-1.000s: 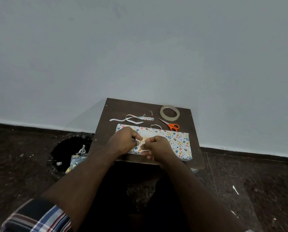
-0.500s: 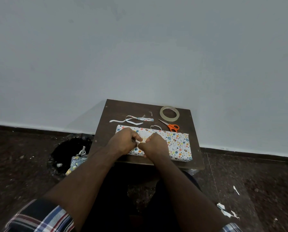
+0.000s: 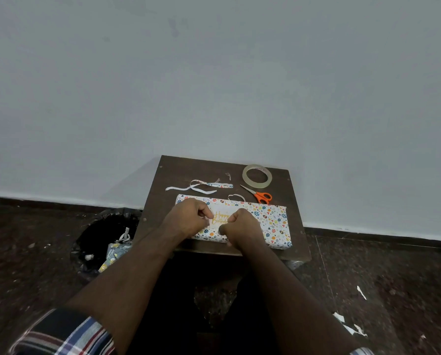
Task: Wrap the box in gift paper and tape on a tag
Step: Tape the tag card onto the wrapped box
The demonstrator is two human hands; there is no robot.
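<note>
Head view: nearest are two bare forearms, the left with a plaid sleeve (image 3: 68, 334) pushed up. They reach to the box (image 3: 273, 221), already wrapped in patterned paper, lying along the near edge of the tabletop (image 3: 168, 175). On top of the box sits a pale tag (image 3: 220, 217) with gold "Happy Birthday" lettering. Left hand (image 3: 188, 217) has its grip curled, fingertips pinching the tag's left edge. Right hand (image 3: 242, 228) is also curled, fingertips at the tag's right edge, thumb below it; both press down on the box. Left of the box, on the floor, a black-lined bin (image 3: 96, 242) holds paper scraps. Just beyond the box lie orange-handled scissors (image 3: 259, 196) and curled paper strips (image 3: 201, 187). Farther still, the tape roll (image 3: 257, 176) lies flat beyond the scissors, near the wall.
</note>
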